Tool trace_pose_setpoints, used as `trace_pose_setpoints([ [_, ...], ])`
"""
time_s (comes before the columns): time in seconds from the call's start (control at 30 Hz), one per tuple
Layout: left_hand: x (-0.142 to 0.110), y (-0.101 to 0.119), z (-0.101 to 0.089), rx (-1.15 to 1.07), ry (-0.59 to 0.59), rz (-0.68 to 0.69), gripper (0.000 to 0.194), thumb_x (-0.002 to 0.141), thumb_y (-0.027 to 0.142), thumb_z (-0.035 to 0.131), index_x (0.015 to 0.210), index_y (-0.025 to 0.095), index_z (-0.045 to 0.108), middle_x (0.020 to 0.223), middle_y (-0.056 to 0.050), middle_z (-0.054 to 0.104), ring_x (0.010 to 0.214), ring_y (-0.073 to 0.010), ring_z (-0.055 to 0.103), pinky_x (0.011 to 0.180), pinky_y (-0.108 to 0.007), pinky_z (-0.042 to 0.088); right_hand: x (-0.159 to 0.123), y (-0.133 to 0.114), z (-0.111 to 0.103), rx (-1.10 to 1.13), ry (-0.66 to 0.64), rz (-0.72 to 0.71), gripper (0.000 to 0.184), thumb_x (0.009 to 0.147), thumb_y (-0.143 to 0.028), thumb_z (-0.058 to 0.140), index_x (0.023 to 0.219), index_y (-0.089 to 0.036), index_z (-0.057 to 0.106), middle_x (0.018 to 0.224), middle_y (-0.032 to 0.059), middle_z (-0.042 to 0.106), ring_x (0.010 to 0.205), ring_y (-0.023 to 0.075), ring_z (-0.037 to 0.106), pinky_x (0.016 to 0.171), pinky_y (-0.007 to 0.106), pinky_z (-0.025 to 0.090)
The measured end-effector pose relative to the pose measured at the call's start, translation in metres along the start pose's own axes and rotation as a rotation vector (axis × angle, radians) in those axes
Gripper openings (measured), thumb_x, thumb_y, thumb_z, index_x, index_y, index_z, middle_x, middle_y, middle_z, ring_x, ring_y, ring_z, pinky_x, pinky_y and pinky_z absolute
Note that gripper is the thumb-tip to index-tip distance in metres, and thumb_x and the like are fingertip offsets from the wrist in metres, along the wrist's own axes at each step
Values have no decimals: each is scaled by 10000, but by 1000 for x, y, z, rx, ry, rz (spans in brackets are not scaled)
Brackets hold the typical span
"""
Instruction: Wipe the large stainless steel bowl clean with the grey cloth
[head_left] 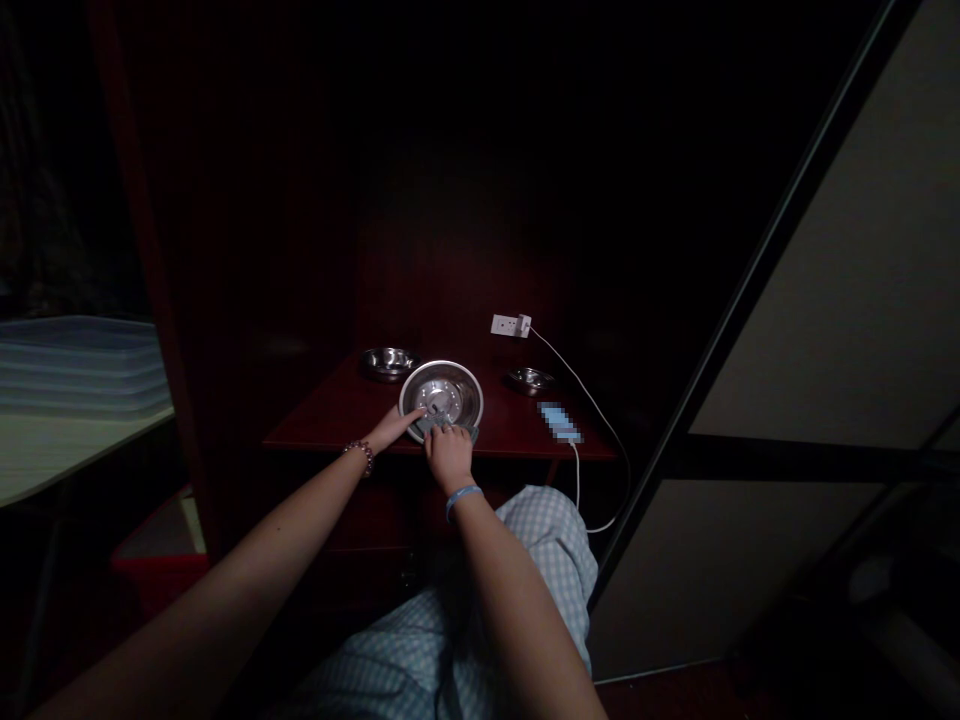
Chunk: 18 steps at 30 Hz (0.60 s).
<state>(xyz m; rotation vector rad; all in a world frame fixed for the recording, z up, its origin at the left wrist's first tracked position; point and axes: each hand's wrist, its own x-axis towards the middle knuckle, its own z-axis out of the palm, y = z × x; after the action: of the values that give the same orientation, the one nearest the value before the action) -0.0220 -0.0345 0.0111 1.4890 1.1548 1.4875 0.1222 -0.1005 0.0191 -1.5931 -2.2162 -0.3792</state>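
We work in a dim room, with a tall beige sliding door panel [795, 300] at our 2 o'clock and stacked translucent plastic trays [75, 365] at our 10 o'clock. At 12 o'clock stands a dark red wooden shelf [330, 430], above our pale blue gingham trousers [450, 620]. On the shelf, a wide round stainless steel bowl [441, 398] sits near the front edge, with two small stainless steel bowls [388, 363] [530, 380] at its 11 and 2 o'clock. A pixel-blurred phone [559, 422] lies at its 3 o'clock.

The wide bowl should be light, stiff and slippery, so its rim offers the surest hold. A soft grey-blue cloth [448, 430] lies at its 6 o'clock rim. Our left hand [394, 428], wearing a beaded bracelet [361, 455], reaches in at 8 o'clock with its fingers extended. Our right hand [448, 458], wearing a blue wristband [463, 500], curls over the cloth; we cannot tell whether it grips.
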Motion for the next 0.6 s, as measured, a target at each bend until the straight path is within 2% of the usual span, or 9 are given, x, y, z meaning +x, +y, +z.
trace_pose_setpoints([
  [0.37, 3, -5, -1, 4, 9, 2, 554, 705, 437, 745, 1131, 90, 675, 1221, -183, 740, 1220, -343, 655, 1089, -464, 491, -2, 1, 2, 7, 26, -11, 320, 1034, -286, 445, 1109, -123, 710, 1163, 171, 725, 1105, 288, 653, 987, 405, 456],
  [0.6, 0, -1, -2, 16, -3, 1, 507, 722, 433, 733, 1102, 102, 682, 1193, -168, 753, 1190, -335, 671, 1070, -459, 510, -2, 2, 7, 17, 60, -23, 312, 1026, -289, 452, 1127, -126, 698, 1175, 190, 718, 1102, 289, 648, 986, 420, 452],
])
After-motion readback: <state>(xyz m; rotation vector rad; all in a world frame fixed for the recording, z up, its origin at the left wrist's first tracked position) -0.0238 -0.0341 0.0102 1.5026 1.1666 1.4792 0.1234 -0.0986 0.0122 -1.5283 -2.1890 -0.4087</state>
